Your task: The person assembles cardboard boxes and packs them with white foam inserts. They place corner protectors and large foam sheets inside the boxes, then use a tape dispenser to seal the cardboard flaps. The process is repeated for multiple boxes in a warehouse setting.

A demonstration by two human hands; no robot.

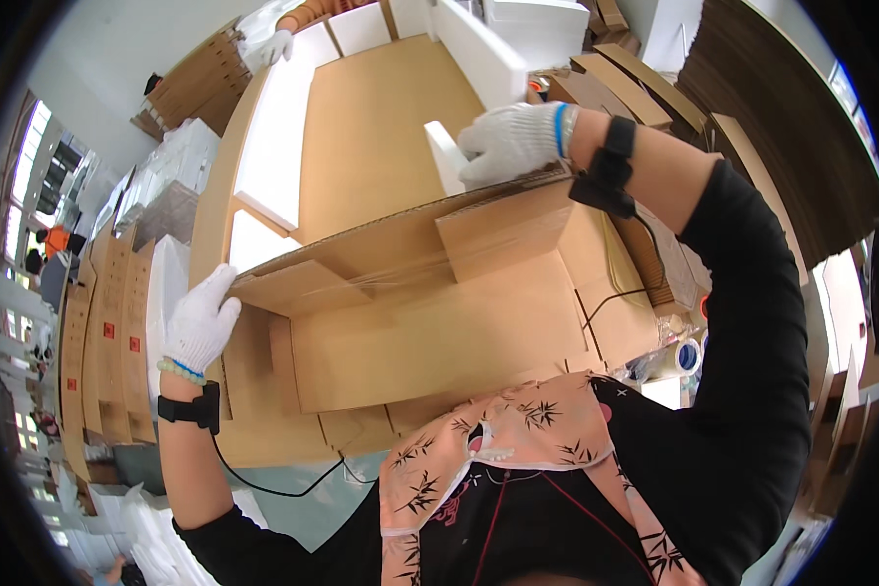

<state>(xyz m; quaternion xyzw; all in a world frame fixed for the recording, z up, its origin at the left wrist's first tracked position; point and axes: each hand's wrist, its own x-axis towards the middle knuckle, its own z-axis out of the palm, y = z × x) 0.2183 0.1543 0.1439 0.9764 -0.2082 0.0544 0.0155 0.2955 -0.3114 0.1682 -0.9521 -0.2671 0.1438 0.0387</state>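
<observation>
A large brown cardboard box (pixel 430 322) lies in front of me, its taped flaps facing me. My left hand (pixel 200 320), in a white knit glove, presses flat against the box's left end. My right hand (pixel 511 142), also gloved, grips the box's far upper edge next to a white foam block (pixel 445 156). Both wrists carry black bands, with a thin black cable running from each.
An open carton (pixel 381 127) lined with white foam slabs (pixel 273 146) lies beyond. Another person's gloved hand (pixel 269 47) touches its far corner. Flat cardboard stacks (pixel 107 332) stand left, corrugated sheets (pixel 781 127) right. A tape roll (pixel 687 356) sits at right.
</observation>
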